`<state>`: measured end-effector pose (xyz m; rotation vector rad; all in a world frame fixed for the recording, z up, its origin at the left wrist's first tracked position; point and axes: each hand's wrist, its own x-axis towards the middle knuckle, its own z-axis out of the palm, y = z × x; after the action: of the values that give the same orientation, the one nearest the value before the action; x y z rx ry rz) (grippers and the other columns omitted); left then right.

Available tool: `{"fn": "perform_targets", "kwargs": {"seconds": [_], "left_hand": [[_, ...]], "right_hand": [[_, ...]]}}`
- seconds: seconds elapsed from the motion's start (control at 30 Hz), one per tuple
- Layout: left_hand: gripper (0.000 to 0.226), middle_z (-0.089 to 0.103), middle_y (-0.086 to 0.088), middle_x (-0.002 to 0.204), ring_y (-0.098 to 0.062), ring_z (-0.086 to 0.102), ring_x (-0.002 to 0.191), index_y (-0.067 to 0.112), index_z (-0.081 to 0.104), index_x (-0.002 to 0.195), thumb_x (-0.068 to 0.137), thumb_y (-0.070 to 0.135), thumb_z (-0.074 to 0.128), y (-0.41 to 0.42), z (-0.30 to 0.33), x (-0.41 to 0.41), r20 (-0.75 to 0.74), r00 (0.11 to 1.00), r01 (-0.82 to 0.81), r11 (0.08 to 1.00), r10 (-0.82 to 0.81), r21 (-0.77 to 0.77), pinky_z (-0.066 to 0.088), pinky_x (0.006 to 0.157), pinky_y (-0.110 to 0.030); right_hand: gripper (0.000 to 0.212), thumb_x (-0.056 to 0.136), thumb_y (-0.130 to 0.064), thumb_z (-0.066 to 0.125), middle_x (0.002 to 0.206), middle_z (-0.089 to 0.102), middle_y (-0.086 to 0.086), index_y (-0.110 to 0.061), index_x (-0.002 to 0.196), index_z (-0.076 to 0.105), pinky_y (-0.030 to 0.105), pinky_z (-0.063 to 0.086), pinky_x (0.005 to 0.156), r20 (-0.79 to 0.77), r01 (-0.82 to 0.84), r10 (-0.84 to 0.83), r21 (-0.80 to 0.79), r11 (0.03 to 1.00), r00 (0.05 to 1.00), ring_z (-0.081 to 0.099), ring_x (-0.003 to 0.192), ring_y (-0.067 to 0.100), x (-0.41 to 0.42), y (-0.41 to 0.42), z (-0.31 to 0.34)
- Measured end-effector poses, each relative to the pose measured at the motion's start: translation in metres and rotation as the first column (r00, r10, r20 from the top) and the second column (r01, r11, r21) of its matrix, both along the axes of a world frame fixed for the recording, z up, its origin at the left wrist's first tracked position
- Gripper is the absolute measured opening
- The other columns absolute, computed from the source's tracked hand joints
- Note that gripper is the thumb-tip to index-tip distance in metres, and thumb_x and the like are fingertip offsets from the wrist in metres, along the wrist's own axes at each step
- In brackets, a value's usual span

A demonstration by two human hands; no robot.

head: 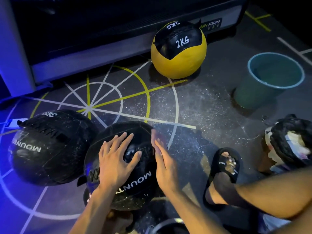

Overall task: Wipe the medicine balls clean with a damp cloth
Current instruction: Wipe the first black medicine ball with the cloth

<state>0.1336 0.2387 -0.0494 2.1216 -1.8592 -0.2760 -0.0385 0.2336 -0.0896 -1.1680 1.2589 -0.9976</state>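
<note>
A black medicine ball [135, 181] marked MOUNT sits on the floor in front of me. My left hand [116, 159] lies flat on its top with fingers spread. My right hand [163, 164] presses against its right side with straight fingers. A second black ball [45, 149], marked 3KG, rests touching it on the left. A yellow and black 2KG ball [179, 53] stands farther back by the machine base. I see no cloth in either hand.
A teal bucket [270, 81] with water stands at the right. My foot in a black slide sandal [224, 168] is planted right of the ball. A torn black ball [290, 142] lies at the far right. A machine base [101, 48] runs along the back.
</note>
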Motion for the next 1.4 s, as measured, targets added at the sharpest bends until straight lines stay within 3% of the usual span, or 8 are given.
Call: {"fn": "perform_targets", "kwargs": {"seconds": [0.2,0.37,0.5,0.67,0.77,0.83,1.03,1.4], "left_hand": [[0.065,0.044,0.017,0.157,-0.018,0.034,0.149,0.041,0.049,0.149,0.092,0.073,0.044,0.011,-0.002,-0.002,-0.007,0.999,0.036,0.999,-0.036,-0.032,0.018,0.125,-0.048],[0.068,0.043,0.018,0.158,-0.016,0.033,0.149,0.041,0.047,0.151,0.092,0.074,0.044,0.012,-0.002,-0.001,-0.01,0.999,0.04,0.999,-0.04,-0.016,0.015,0.125,-0.046],[0.066,0.044,0.015,0.157,-0.018,0.034,0.149,0.04,0.05,0.149,0.093,0.074,0.042,0.01,-0.003,-0.01,0.018,0.999,0.037,0.999,-0.036,-0.01,0.013,0.126,-0.045],[0.067,0.044,0.015,0.158,-0.019,0.033,0.149,0.04,0.047,0.151,0.093,0.072,0.043,0.007,-0.004,-0.013,0.04,0.999,0.036,0.999,-0.036,0.0,0.012,0.126,-0.043],[0.067,0.044,0.015,0.158,-0.019,0.033,0.149,0.039,0.048,0.151,0.093,0.073,0.043,0.009,-0.003,-0.012,0.028,0.999,0.037,0.999,-0.037,-0.009,0.01,0.126,-0.042],[0.066,0.044,0.014,0.158,-0.019,0.033,0.149,0.039,0.048,0.151,0.093,0.072,0.043,0.008,-0.003,-0.012,0.046,0.998,0.037,0.999,-0.036,-0.005,0.01,0.126,-0.042],[0.064,0.046,0.013,0.156,-0.019,0.035,0.148,0.039,0.05,0.149,0.093,0.071,0.044,0.009,-0.003,-0.014,0.039,0.998,0.045,0.999,-0.044,-0.017,0.011,0.125,-0.043],[0.065,0.051,0.011,0.152,-0.019,0.039,0.145,0.035,0.053,0.147,0.092,0.068,0.048,0.004,-0.003,-0.016,0.073,0.996,0.055,0.997,-0.052,-0.047,0.019,0.124,-0.046]], "right_hand": [[0.034,0.109,-0.02,0.045,0.142,0.061,-0.01,-0.033,0.137,0.06,0.028,0.042,0.112,-0.171,0.207,-0.178,0.167,0.964,0.969,0.056,0.132,0.01,-0.014,0.007,-0.022],[0.041,0.111,-0.026,0.04,0.157,0.044,-0.015,-0.033,0.15,0.049,0.018,0.035,0.116,-0.131,-0.042,0.031,-0.078,0.996,0.991,0.039,0.145,0.005,0.006,-0.013,-0.009],[0.03,0.11,-0.033,0.04,0.123,0.072,0.001,-0.036,0.127,0.065,0.017,0.049,0.077,-0.248,0.22,-0.169,0.196,0.956,0.954,0.068,0.11,0.018,-0.027,0.007,-0.027],[0.036,0.11,-0.024,0.044,0.137,0.058,-0.028,-0.03,0.145,0.054,0.005,0.04,0.099,-0.166,0.058,-0.061,-0.023,0.998,0.984,0.052,0.125,-0.015,-0.023,0.027,-0.002],[0.036,0.109,-0.022,0.046,0.117,0.075,0.0,-0.022,0.143,0.059,0.012,0.043,0.074,-0.363,0.127,-0.083,0.099,0.987,0.928,0.069,0.098,0.009,-0.036,0.007,-0.021],[0.037,0.108,-0.02,0.048,0.107,0.076,0.0,-0.023,0.143,0.059,0.006,0.04,0.063,-0.365,0.084,-0.076,0.006,0.996,0.928,0.061,0.076,-0.005,-0.032,0.016,-0.01],[0.045,0.107,-0.011,0.049,0.152,0.044,-0.023,-0.024,0.15,0.049,0.023,0.042,0.113,-0.324,-0.059,0.009,-0.146,0.987,0.946,0.044,0.138,-0.006,-0.029,0.001,-0.006],[0.055,0.105,-0.004,0.052,0.154,0.042,-0.022,-0.032,0.152,0.042,0.016,0.038,0.113,-0.324,-0.114,0.055,-0.166,0.979,0.944,0.041,0.135,-0.015,-0.044,0.019,-0.017]]}}
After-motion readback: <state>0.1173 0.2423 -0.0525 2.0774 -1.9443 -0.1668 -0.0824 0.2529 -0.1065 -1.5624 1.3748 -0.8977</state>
